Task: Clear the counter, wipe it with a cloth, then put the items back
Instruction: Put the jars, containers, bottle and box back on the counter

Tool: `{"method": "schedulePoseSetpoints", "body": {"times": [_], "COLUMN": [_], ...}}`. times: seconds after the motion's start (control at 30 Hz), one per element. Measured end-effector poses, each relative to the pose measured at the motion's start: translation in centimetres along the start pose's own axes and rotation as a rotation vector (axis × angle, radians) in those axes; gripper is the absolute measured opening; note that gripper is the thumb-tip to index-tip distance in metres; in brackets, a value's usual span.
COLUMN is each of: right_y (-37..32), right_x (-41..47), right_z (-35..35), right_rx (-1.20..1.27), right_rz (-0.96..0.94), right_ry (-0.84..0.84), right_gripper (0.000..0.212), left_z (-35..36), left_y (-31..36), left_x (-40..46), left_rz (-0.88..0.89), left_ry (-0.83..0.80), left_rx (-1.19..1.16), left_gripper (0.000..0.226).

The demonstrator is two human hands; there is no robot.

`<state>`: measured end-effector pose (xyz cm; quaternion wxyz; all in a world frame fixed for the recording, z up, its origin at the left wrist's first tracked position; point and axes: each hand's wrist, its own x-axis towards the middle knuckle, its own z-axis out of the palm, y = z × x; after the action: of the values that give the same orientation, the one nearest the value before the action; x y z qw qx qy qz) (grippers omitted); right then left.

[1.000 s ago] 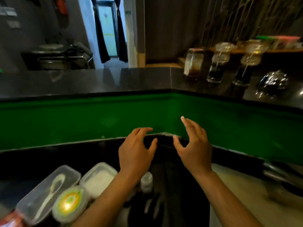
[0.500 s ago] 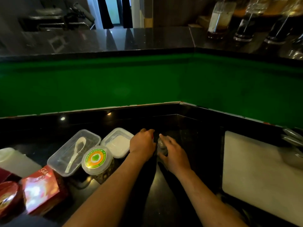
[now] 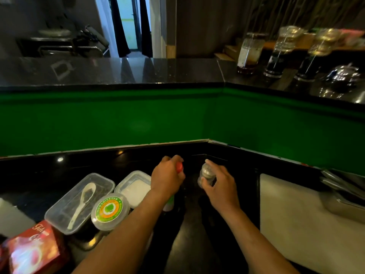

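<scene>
Both hands — bottle, jar

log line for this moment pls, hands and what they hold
phase: clearing counter | left hand: grips red-capped bottle | right hand: grips small clear jar | cloth: not in view

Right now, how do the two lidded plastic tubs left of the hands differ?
The long tub is clear, with a white spoon showing at its lid; the square tub looks white inside, with no spoon. The long tub lies farther left, the square tub right beside the left hand. Both are shallow, lidded and border the round labelled container.
</scene>
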<state>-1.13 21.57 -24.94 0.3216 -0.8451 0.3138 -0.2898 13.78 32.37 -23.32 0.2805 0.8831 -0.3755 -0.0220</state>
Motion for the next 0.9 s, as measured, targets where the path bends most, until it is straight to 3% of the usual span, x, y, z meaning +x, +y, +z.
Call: {"method": "schedulePoseSetpoints", "body": {"times": [0.23, 0.47, 0.9], "right_y": [-7.8, -13.3, -12.4], "right_x": [8.7, 18.8, 32.5], "right_z": [-9.3, -13.7, -9.7], "right_rx": [0.084, 0.121, -0.049], "right_rz": [-0.253, -0.359, -0.204], "right_ry": [0.249, 0.396, 0.324], "right_gripper": [0.053, 0.047, 0.051], "left_z": [-9.6, -17.3, -13.9], "left_y": [7.7, 13.6, 15.4], "left_x": [3.7, 11.0, 25.7], "left_rz": [0.158, 0.263, 0.195], "left_ry": [0.361, 0.508, 0.483], "left_rx": [-0.241, -0.196, -0.108], "left_gripper": [0.040, 0.037, 0.030]}}
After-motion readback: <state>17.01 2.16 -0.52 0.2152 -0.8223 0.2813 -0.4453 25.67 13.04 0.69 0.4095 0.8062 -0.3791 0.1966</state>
